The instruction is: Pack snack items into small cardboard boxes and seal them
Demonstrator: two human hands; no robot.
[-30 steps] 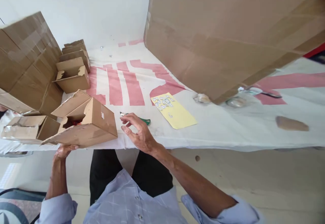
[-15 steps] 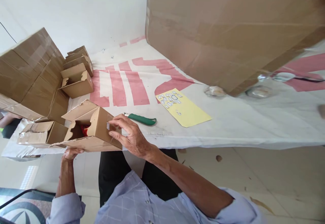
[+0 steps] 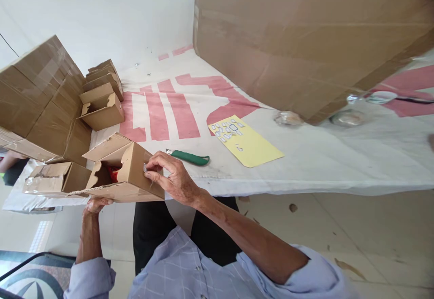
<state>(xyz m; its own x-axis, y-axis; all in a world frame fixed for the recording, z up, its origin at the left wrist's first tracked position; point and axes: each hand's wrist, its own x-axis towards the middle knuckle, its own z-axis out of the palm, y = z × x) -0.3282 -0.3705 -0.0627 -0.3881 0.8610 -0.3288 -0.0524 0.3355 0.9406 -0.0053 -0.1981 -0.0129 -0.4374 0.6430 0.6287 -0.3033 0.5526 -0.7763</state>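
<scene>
Brown cardboard makes up the open-flapped box (image 3: 135, 190) at the near edge of the table, with something red (image 3: 114, 173) inside. My left hand (image 3: 97, 204) supports it from below, thumb along the bottom edge; its other fingers are hidden, so I can't tell how far they are closed. My right hand (image 3: 178, 181) is half curled, thumb and forefinger at the small label (image 3: 145, 167) on the box's end; whether they pinch or only press it, I can't tell. A second ago this hand was off the box; half a second ago more of the label showed, so the contact now seems centred there. The green-handled knife (image 3: 190, 157) lies just beyond my fingers, then the yellow sheet of labels (image 3: 257, 152), with the large carton (image 3: 288, 41) behind.
</scene>
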